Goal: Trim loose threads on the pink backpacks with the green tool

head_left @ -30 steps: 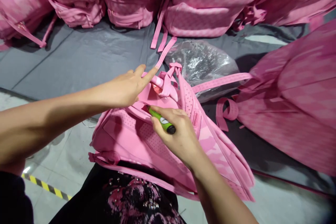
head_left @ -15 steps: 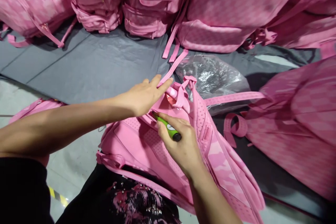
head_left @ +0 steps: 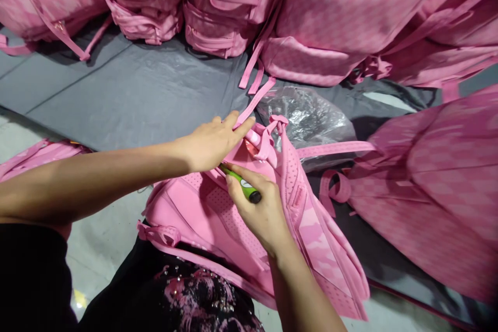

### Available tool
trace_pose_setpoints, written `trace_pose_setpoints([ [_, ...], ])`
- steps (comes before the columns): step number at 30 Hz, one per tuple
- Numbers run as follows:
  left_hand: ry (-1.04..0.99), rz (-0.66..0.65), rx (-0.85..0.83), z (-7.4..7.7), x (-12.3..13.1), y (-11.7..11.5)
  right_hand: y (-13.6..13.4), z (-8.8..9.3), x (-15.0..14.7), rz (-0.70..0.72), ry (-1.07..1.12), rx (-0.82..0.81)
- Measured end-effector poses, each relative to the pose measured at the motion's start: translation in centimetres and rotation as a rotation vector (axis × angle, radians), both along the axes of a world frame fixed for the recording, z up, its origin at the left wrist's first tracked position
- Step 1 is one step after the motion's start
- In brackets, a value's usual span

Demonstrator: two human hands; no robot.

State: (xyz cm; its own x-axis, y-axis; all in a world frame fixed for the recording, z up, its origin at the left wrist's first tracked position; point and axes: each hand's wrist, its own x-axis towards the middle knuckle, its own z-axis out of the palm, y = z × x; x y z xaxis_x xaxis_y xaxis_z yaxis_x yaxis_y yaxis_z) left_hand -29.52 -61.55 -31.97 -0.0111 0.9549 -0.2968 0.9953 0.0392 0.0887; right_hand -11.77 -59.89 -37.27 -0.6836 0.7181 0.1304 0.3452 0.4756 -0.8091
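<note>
A pink backpack (head_left: 249,249) lies tilted against my lap and the table edge, its padded, dotted back panel and straps facing up. Over its top edge rests my left hand (head_left: 213,140), fingers stretched out and pressing on the fabric beside a pink strap. My right hand (head_left: 259,207) is closed around a green pen-like tool with a black end (head_left: 246,188). The tool's front end points at the backpack fabric just below my left hand; its tip is hidden there. A small red piece (head_left: 251,148) shows near the top loop.
Several pink backpacks stand along the back of the grey-covered table (head_left: 155,88). A clear plastic bag (head_left: 311,114) lies behind the worked backpack. Another large pink backpack (head_left: 439,181) leans at the right, and part of a pink bag (head_left: 42,155) shows at the left edge.
The green tool and my right hand have shifted slightly left, with the tool's front end further under my left hand. The view has turned a little; my left hand keeps its place.
</note>
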Motion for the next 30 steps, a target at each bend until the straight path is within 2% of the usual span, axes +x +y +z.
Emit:
trace_pose_setpoints([
  [4, 0.012, -0.008, 0.019, -0.1, 0.0, -0.1, -0.1, 0.1, -0.1, -0.022, -0.013, 0.019],
  [7, 0.035, -0.012, 0.028, -0.3, 0.0, -0.2, -0.1, 0.1, -0.1, 0.008, 0.011, -0.052],
  [10, 0.031, -0.018, 0.033, -0.3, -0.1, -0.4, 0.0, 0.2, -0.2, -0.021, 0.016, -0.071],
  [13, 0.014, -0.026, 0.074, -0.6, -0.3, -0.6, -0.1, 0.1, -0.6, 0.033, 0.033, -0.138],
  [16, 0.017, -0.015, 0.107, -1.1, -0.7, -0.7, -0.5, 0.2, -1.3, 0.019, 0.032, -0.084],
  [18, 0.042, -0.016, 0.114, -1.5, -1.0, -0.5, -0.3, 0.7, -1.4, 0.067, 0.065, -0.087],
  [20, 0.078, -0.027, 0.120, -1.8, -1.2, -0.4, 0.4, 1.9, -0.6, 0.146, 0.125, -0.175],
  [22, 0.104, -0.040, 0.125, -1.8, -1.2, -0.4, 1.6, 3.2, 1.6, 0.079, 0.206, -0.163],
  [24, 0.118, -0.040, 0.119, -1.8, -1.1, -0.5, 3.9, 3.8, 4.8, -0.176, 0.249, 0.025],
  [25, 0.121, -0.035, 0.117, -1.8, -1.0, -0.5, 5.6, 3.5, 6.5, -0.342, 0.230, 0.153],
  [27, 0.125, -0.024, 0.110, -1.8, -0.8, -0.4, 9.5, 1.6, 9.3, -0.560, -0.039, 0.336],
  [29, 0.122, -0.007, 0.096, -1.9, -0.7, -0.3, 13.6, -1.2, 10.6, -0.395, -0.541, 0.365],
  [30, 0.116, 0.000, 0.093, -1.9, -0.6, -0.2, 15.5, -2.6, 10.6, -0.329, -0.620, 0.361],
])
